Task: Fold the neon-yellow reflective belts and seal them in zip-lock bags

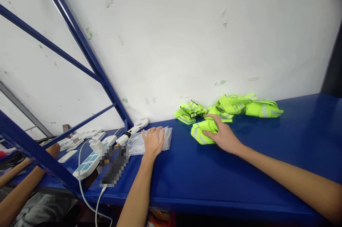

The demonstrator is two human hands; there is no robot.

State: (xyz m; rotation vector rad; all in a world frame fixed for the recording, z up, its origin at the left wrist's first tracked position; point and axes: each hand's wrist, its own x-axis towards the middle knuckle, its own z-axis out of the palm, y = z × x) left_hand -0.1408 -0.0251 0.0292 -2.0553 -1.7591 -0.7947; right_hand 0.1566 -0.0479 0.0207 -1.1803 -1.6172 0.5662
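Note:
My right hand [223,136] grips a folded bundle of fluorescent yellow reflective strap [201,132] on the blue table, thumb on the near side and forefinger over the top. Its other fingers are partly hidden. On a clear plastic bag [167,139] rests my left hand [153,141], palm down with its fingers spread. The bag lies flat and crinkled under that hand. Just behind the held bundle, more yellow straps with silver bands [231,107] lie in a loose heap against the wall. A dark buckle or clip shows among them.
A white handheld fan [133,129] lies behind the bag. Left of it are a power strip [89,163] with a plugged-in charger, white cables and a pixelated object [113,166]. A blue metal frame [80,38] rises there. Beyond it another person's arms [34,177] reach over the table.

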